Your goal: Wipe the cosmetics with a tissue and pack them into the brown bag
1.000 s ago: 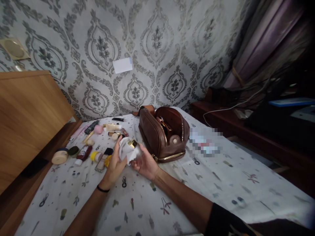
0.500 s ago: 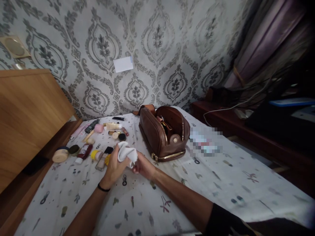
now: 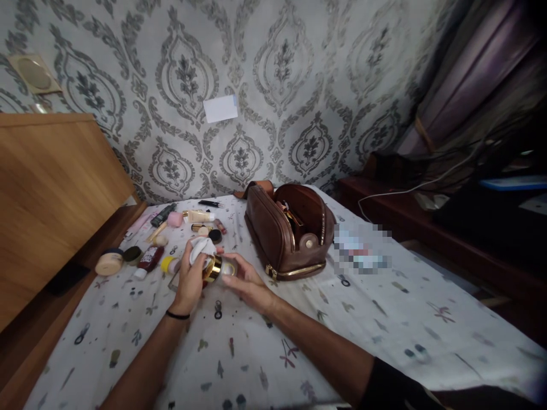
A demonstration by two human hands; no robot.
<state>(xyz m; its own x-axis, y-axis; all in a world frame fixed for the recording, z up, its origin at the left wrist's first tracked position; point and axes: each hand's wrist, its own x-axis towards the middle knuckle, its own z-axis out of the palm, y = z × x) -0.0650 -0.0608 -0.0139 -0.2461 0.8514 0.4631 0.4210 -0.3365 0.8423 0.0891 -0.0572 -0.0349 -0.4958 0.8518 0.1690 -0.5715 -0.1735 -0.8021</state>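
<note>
A jar (image 3: 213, 269) with a shiny gold band and a clear, pale end lies sideways between my two hands. My left hand (image 3: 191, 287) is closed around a crumpled white cloth (image 3: 202, 246), which bunches against the gold end of the jar. From the other side, the fingers of my right hand (image 3: 252, 288) grip the clear end. Just to the right stands a brown leather cosmetic bag (image 3: 268, 239), unzipped on top, with small items inside. Left of my hands are a yellow-capped container (image 3: 170, 263) and a dark red bottle (image 3: 149, 259) with a white cap.
Several cosmetics lie farther back, among them a cream tube (image 3: 199, 216), a pink jar (image 3: 175, 220) and a round black lid (image 3: 215, 235). A beige-sided jar (image 3: 109, 263) sits by the wooden headboard (image 3: 55, 188). A blurred-out packet (image 3: 363, 250) lies right of the bag.
The cloth has shifted to the left within my left hand, and the gold-banded jar now shows. My right hand has turned and its fingers have extended along the jar. The view has shifted slightly.
</note>
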